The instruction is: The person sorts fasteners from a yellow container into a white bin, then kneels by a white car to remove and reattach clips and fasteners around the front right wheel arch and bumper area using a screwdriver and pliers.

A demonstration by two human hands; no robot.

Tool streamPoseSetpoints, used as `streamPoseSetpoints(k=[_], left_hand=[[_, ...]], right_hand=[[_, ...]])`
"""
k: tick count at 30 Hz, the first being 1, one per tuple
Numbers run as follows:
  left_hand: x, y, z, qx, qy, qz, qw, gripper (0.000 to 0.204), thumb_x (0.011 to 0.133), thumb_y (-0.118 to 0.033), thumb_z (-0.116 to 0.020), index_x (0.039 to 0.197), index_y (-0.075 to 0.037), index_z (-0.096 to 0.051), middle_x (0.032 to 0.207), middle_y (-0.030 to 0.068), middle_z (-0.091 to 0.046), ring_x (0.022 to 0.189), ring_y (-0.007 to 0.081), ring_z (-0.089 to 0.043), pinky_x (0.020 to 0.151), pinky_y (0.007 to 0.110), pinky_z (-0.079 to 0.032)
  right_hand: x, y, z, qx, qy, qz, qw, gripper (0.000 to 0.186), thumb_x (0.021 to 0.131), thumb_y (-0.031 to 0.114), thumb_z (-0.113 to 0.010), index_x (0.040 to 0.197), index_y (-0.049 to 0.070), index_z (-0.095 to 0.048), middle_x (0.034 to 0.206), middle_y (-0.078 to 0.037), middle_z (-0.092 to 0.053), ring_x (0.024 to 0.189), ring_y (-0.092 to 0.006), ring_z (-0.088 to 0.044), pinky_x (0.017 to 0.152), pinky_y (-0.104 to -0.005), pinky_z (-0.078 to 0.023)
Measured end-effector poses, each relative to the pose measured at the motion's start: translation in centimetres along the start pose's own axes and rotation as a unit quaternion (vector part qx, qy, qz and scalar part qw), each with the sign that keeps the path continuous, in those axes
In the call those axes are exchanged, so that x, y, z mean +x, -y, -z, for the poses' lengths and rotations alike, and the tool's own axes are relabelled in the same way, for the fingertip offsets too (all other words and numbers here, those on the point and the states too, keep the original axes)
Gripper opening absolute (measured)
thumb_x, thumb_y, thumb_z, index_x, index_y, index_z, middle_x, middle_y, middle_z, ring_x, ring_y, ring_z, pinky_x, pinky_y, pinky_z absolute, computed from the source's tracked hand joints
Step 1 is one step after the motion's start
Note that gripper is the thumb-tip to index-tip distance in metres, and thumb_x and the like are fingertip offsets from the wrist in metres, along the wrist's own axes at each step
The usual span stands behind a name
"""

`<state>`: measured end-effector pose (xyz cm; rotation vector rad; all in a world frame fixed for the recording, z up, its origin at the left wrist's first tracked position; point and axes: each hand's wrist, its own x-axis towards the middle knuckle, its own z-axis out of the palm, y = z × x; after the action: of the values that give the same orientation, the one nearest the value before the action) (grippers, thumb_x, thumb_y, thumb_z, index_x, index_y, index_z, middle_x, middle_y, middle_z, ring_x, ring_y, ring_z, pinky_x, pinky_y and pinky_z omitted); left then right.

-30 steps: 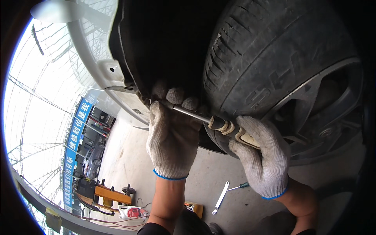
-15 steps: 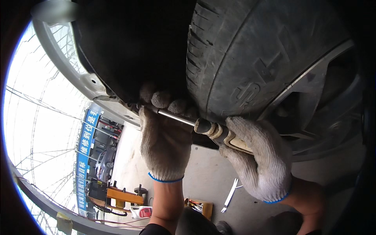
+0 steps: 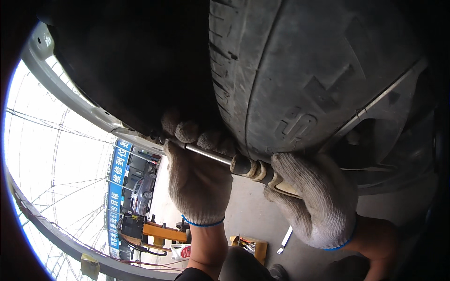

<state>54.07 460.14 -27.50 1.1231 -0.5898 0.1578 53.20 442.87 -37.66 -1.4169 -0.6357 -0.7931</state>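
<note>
My right hand point(image 3: 318, 201), in a white knit glove with a blue cuff, is closed round the tan and black handle of a screwdriver point(image 3: 241, 165). The steel shaft slants up to the left, across the palm of my gloved left hand point(image 3: 199, 187). The left fingers curl round it close to its tip. That tip meets the lower edge of a light-coloured car fender point(image 3: 86, 108), where shadow and my fingers hide the exact contact. Just beyond both hands is a large black tyre point(image 3: 290, 70); my right knuckles are close to its sidewall.
The dark wheel arch opens above my left hand. Below lie an open box of tools point(image 3: 253, 248), a flat silvery tool point(image 3: 284, 240) and a white jug point(image 3: 181, 251). Orange equipment point(image 3: 164, 232) and a parked car point(image 3: 142, 193) stand to the left, beneath a blue banner point(image 3: 118, 187).
The view has shifted, so the fender and tyre appear moved leftward and larger. Both hands keep their hold on the screwdriver. My right hand now hides more of the flat tool on the floor.
</note>
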Motion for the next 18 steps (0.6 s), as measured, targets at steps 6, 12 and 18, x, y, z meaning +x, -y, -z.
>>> streamPoseSetpoints(k=[6,12,18], left_hand=[[0.4,-0.1,0.5,-0.036,0.037,0.005,0.999,0.042,0.110,-0.031,-0.029,0.142,-0.012,-0.049,0.125,0.0063,-0.062,0.110,0.0254,-0.061,0.085,0.045,-0.053],[0.0,-0.5,0.8,0.000,0.015,0.009,1.000,0.043,0.109,-0.030,-0.035,0.150,-0.016,-0.038,0.128,0.0036,-0.060,0.113,0.0230,-0.056,0.099,0.046,-0.043],[0.0,-0.9,0.6,-0.019,0.028,0.021,0.999,0.043,0.109,-0.031,-0.036,0.148,-0.015,-0.040,0.125,0.0036,-0.061,0.112,0.0222,-0.057,0.101,0.045,-0.043]], right_hand=[[0.2,-0.2,0.1,-0.009,0.003,0.029,1.000,0.051,0.077,0.008,-0.082,0.120,-0.010,-0.062,0.105,-0.021,-0.069,0.088,-0.0303,-0.069,0.074,-0.0373,-0.058],[0.5,0.1,0.2,0.012,-0.004,0.030,0.999,0.050,0.079,0.006,-0.081,0.121,-0.011,-0.061,0.105,-0.022,-0.068,0.087,-0.0289,-0.070,0.075,-0.0362,-0.059],[0.6,0.3,0.0,0.052,0.002,0.034,0.998,0.046,0.080,0.006,-0.081,0.117,-0.011,-0.061,0.105,-0.023,-0.068,0.088,-0.0263,-0.071,0.075,-0.0347,-0.059]])
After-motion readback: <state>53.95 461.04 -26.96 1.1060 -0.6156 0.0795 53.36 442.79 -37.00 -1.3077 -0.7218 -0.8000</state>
